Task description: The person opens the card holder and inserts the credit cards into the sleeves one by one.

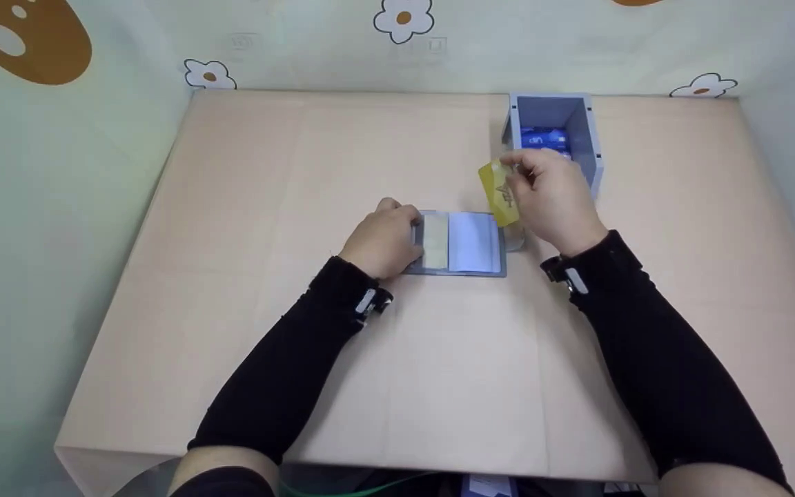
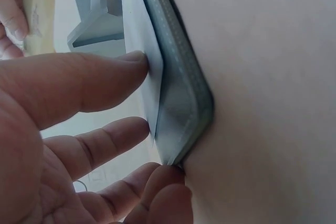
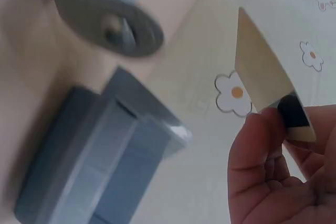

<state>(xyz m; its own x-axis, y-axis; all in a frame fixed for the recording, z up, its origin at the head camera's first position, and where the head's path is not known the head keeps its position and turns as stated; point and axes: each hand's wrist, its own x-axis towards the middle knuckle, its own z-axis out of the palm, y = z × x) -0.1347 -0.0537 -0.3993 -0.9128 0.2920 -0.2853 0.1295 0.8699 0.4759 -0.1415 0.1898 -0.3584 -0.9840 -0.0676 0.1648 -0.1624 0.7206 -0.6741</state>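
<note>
A grey card holder [image 1: 505, 266] lies open on the table, showing a cream card [image 1: 435, 240] and whitish sleeves [image 1: 472, 241]. My left hand [image 1: 380, 238] grips its left edge. In the left wrist view, the thumb lies on an inner sheet [image 2: 149, 51], with the fingers at the edge and corner of the cover [image 2: 197, 90]. A yellow card [image 1: 496, 195] is pinched between thumb and fingers of my right hand [image 1: 556, 200], raised over the holder's upper right corner. The right wrist view has this card [image 3: 260, 64] tilted, a dark patch near the fingertips, and the holder's snap tab [image 3: 139, 32].
Close behind the right hand stands a grey open box [image 1: 553, 107] with blue packages [image 1: 542, 138] inside. The right forearm's dark sleeve [image 1: 666, 359] crosses the table's right side. Flower-patterned walls [image 1: 301, 48] border the table [image 1: 266, 172] at back and sides.
</note>
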